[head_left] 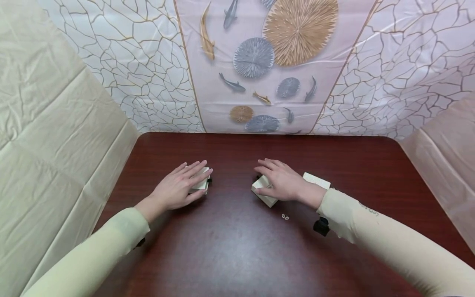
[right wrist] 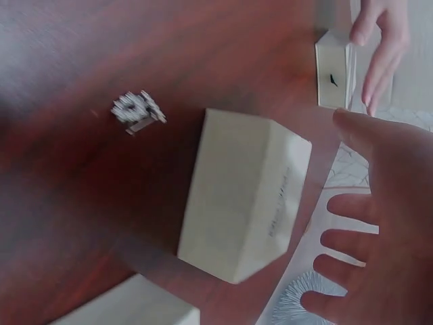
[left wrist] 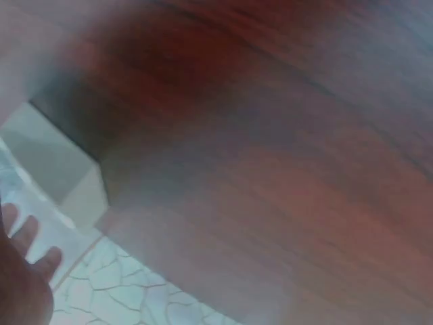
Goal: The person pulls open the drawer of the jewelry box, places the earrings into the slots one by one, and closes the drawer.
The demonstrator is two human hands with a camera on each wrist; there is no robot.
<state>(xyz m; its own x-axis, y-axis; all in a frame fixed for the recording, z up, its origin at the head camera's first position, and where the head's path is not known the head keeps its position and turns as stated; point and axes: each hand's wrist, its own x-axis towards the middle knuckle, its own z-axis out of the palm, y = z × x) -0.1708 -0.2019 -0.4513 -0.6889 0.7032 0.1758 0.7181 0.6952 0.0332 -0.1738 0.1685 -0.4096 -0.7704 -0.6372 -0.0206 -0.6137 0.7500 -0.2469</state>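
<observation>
My left hand (head_left: 179,185) is spread with straight fingers over a small cream box (head_left: 201,185), which has a dark tab on one side. Contact between that palm and the box cannot be told. Above a second cream box (head_left: 268,200) hovers my right hand (head_left: 280,179); in the right wrist view its loosely extended fingers stand apart from this box (right wrist: 233,196), whose side bears printed writing. Behind the right wrist lies a third cream box or lid (head_left: 315,180), partly hidden. Two small silvery ring-like pieces, resembling earrings (head_left: 285,217), lie on the table nearby.
Everything lies on a dark red-brown wooden table (head_left: 237,255) with rounded far corners. A patterned cloth (head_left: 156,78) hangs behind its far edge, and cream cloth (head_left: 55,136) hangs at both sides. Black wrist straps (head_left: 321,226) show under the sleeves.
</observation>
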